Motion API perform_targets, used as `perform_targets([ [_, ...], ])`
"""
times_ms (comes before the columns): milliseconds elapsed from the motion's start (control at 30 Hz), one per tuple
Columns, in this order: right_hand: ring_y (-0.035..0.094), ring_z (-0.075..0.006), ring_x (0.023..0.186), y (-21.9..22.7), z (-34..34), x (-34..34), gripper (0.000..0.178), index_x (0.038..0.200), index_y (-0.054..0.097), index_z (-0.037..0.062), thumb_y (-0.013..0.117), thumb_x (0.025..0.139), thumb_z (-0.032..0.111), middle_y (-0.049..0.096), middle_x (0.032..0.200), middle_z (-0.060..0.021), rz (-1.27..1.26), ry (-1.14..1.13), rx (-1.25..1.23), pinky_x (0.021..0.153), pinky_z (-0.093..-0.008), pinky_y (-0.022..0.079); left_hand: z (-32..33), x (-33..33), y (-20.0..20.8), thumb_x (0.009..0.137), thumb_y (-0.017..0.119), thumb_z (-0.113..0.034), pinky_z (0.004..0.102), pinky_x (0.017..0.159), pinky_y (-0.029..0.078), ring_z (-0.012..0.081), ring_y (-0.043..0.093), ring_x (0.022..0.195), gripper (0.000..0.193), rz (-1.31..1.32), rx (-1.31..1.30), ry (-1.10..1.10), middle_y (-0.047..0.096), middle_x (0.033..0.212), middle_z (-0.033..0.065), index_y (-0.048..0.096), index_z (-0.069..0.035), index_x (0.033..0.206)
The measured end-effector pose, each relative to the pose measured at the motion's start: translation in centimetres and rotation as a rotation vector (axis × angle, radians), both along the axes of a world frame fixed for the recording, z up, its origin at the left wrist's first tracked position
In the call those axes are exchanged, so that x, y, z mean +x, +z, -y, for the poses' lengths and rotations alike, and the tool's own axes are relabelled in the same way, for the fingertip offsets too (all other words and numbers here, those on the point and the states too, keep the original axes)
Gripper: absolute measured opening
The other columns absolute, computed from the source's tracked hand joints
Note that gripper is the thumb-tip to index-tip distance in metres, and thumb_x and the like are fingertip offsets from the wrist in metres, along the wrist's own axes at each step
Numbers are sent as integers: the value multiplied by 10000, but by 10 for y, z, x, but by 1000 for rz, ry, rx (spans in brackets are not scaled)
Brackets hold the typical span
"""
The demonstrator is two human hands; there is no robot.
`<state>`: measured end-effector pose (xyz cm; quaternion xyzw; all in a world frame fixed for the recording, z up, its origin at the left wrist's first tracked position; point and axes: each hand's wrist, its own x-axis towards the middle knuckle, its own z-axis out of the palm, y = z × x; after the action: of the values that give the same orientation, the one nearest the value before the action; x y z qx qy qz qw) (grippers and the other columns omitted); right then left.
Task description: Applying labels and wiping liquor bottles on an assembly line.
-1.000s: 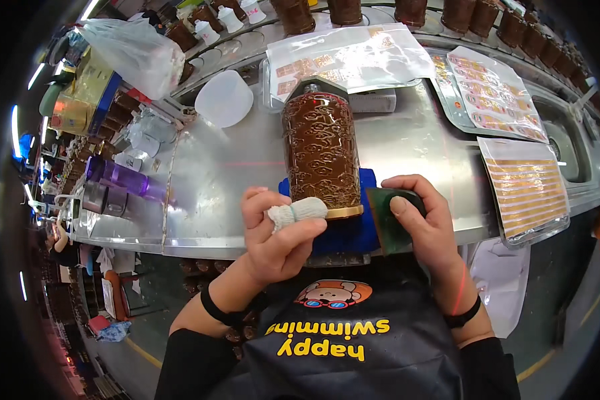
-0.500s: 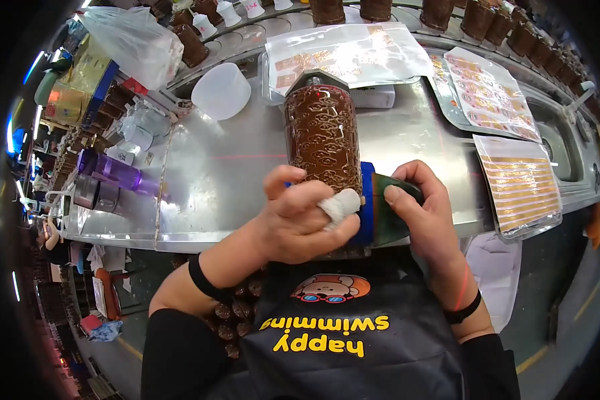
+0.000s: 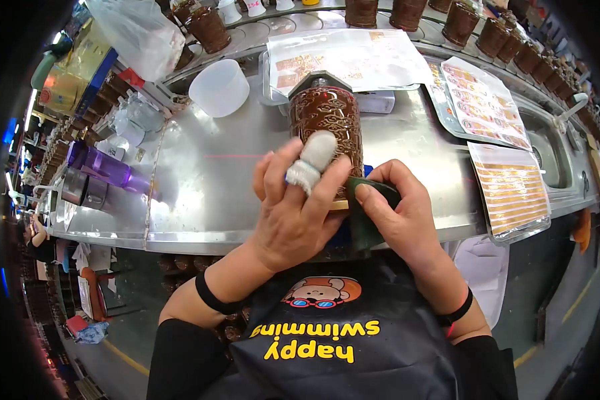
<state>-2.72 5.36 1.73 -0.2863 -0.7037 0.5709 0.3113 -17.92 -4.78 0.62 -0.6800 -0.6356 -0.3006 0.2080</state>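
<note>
A brown glossy bottle [image 3: 325,110] with a raised pattern lies lengthwise in front of me, a dark angular piece at its far end. A gold band [image 3: 339,205] shows round its near end. My left hand [image 3: 293,207] is over the bottle's near left side, fingers spread; one wears a whitish cloth finger cover [image 3: 317,157]. Whether its fingertips press on the bottle I cannot tell. My right hand [image 3: 403,210] pinches a dark green flexible scraper [image 3: 365,220] between thumb and fingers, its edge against the bottle's near end. A blue piece beneath is mostly hidden.
On the metal table [image 3: 213,180] are a white plastic tub [image 3: 220,88], a purple bottle [image 3: 107,167] and decal sheets [image 3: 350,57], with more decal sheets [image 3: 510,190] at right. A sink [image 3: 550,157] is at far right. Brown bottles [image 3: 460,25] line the conveyor behind.
My left hand has opened from a curled position, its covered finger now stretched up along the bottle. The green scraper has moved left onto the bottle's near end, covering more of the blue piece.
</note>
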Motion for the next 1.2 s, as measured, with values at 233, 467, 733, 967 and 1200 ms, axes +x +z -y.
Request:
perform_targets([
  [233,506,-78,677,1,1,1,175,886,549,-3,665,861,125,577,739,-35,15,-15,-39,612,-257,449,1,-10,-31,774,739,-262,622,1115,176,396,488,1256,701,154,30,28,525,1337,227,474,-50,1387],
  [467,504,-69,679,2,0,1,172,885,552,2,665,866,130,575,744,-21,30,-7,-97,609,-252,449,1,-3,-12,774,737,-163,584,1127,218,394,491,1250,701,132,-46,90,513,1344,207,428,30,1372],
  [733,499,-56,688,-2,-3,3,159,889,554,11,662,876,127,565,753,-10,36,5,-125,605,-241,442,7,-2,-13,784,728,-148,561,1116,247,425,502,1218,717,266,-8,37,519,1323,238,401,50,1391],
  [967,487,-53,680,-2,-2,3,163,881,546,13,658,886,132,558,746,-1,-13,21,-183,598,-233,432,7,-10,-36,778,736,-199,593,1104,255,448,475,1217,740,410,52,-29,502,1314,244,406,58,1388],
  [1200,486,-51,680,-9,-4,8,168,887,542,16,655,893,140,555,739,3,12,22,-114,596,-225,428,1,-3,-21,771,725,-130,550,1108,273,439,486,1213,722,171,-26,-14,507,1304,245,386,24,1390],
])
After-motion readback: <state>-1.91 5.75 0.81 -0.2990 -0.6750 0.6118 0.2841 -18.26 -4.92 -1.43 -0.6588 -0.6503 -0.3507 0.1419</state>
